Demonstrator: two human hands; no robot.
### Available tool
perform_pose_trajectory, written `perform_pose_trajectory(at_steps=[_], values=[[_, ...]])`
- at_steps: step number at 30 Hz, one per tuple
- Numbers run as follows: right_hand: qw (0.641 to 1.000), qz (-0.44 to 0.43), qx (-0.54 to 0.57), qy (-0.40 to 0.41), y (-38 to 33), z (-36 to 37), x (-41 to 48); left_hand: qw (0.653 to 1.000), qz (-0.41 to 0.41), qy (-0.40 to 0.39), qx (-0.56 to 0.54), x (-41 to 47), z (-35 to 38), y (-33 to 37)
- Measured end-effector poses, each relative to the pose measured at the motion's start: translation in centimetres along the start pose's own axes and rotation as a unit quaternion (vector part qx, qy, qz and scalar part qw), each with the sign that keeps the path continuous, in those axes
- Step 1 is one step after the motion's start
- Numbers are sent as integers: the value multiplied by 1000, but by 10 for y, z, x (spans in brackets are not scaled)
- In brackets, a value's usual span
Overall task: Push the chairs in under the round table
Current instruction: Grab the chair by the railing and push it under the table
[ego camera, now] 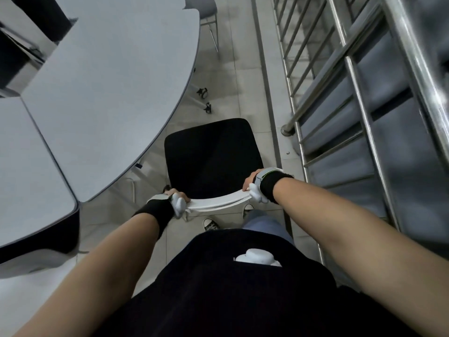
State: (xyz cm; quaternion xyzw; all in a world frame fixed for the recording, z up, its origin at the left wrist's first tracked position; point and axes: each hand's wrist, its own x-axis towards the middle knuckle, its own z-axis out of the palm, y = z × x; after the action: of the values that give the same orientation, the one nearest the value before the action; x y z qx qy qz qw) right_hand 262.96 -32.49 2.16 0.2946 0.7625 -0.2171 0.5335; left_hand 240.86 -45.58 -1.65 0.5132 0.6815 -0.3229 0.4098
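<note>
Both hands, the left hand (178, 199) and right hand (254, 182), gripped the white chair back (218, 204). The black chair (211, 156) sat mid-frame, beside the round table (109, 93), not pushed under yet.

— What lies to the right?
— A stainless steel railing (359, 98) with slanted bars, its post foot (286, 130) fixed to a raised kerb. Beyond it, grey stair steps (340, 113) descend.
— And the floor?
— Pale tiled floor (243, 76), dull and scuffed.
— Anything on the left?
— A second, rectangular grey tabletop (29, 166), dark-edged, abutting its neighbour.
</note>
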Motion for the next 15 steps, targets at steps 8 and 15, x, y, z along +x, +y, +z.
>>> perform_pose_trajectory(at_steps=[8,15], values=[[999,13,1,-46,15,-15,21,1000,18,-16,20,9,-2,-5],[999,-3,-8,-44,24,-22,38,999,30,-20,25,24,-4,-7]])
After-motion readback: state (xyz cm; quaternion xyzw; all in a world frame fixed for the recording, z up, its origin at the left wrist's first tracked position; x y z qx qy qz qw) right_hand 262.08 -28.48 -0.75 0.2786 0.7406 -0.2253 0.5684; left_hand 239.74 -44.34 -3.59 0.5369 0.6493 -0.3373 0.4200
